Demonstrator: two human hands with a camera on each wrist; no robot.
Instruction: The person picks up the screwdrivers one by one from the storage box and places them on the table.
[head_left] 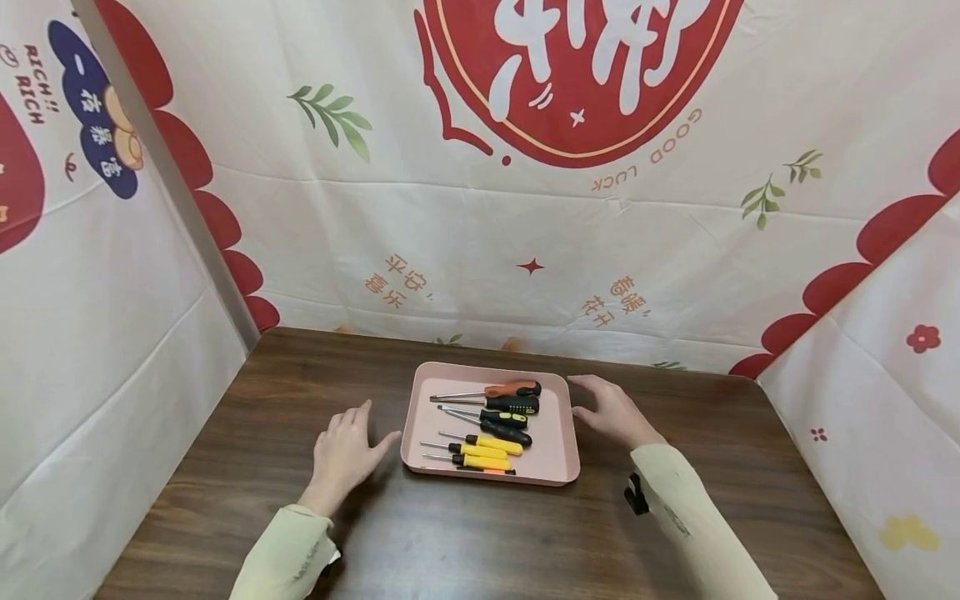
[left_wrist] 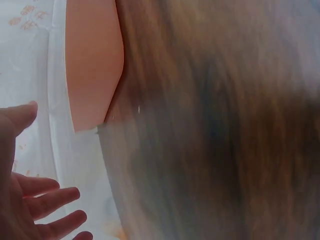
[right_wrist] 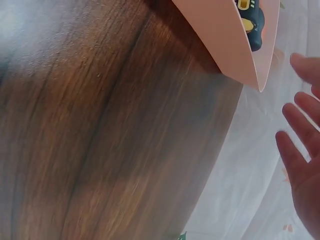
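On the brown, wood-grained table [head_left: 457, 542], a pink round-cornered tray [head_left: 555, 446] of yellow-, black- and orange-handled screwdrivers [head_left: 506, 419] lay between the left hand [head_left: 347, 452] and right hand [head_left: 611, 412]. Fingers apart, each was just beside it.

Left arm [head_left: 288, 552] and right arm [head_left: 693, 517] extend forward, well apart. Left hand [head_left: 345, 454]: fingers [left_wrist: 56, 204] spread, thumb [left_wrist: 21, 116] held out. Right hand [head_left: 613, 415]: fingers extended leftward, thumb apart.

The tray [head_left: 555, 446] rests on the tabletop [head_left: 465, 533] between left hand [head_left: 345, 454] and right hand [head_left: 613, 414]; screwdrivers [head_left: 506, 431] lie inside, cloth [head_left: 480, 225] hangs behind.
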